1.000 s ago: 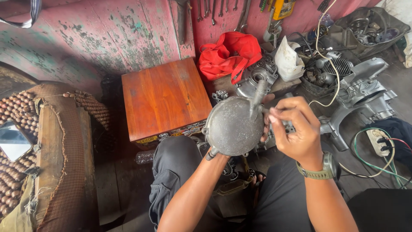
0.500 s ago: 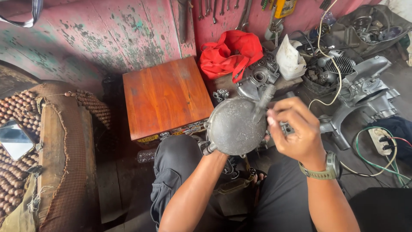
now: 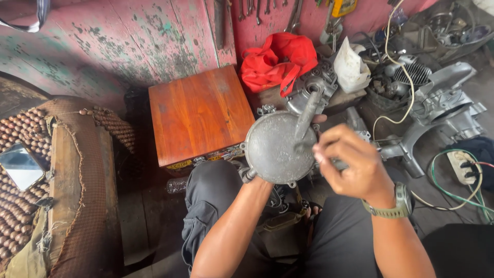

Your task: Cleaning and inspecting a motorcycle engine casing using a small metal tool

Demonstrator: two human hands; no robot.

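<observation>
At the far left a seat draped in a wooden-bead cover [image 3: 20, 206] carries a phone [image 3: 20, 166] lying face up, its dark screen catching light. Next comes a small reddish wooden counter [image 3: 200, 116], its top bare, standing against a pink wall with flaking green paint. Just in front of the counter's near edge is the person's knee in dark trousers.

The left hand [image 3: 252, 172] comes up from below, mostly hidden behind a round grey metal cover [image 3: 275, 149] that it holds up on edge over the lap, flat face toward the camera; its grip is closed on the cover's lower left rim, with fingertips showing past the upper right edge. A grey tool shaft [image 3: 307, 116] rises at a slant from the cover's right side.

The right hand [image 3: 350, 164], wearing a green wristwatch [image 3: 399, 203], is curled shut around the lower end of that tool, its fingers just beside the cover's right edge. What kind of tool it is cannot be told.

Behind the hands lies a red cloth bag [image 3: 278, 62] beneath spanners hung on the wall, then a white plastic bag [image 3: 350, 67]. Farther right, grey engine casings [image 3: 442, 108] sit on the floor, with a white power strip [image 3: 463, 167] and green cable at the right edge.
</observation>
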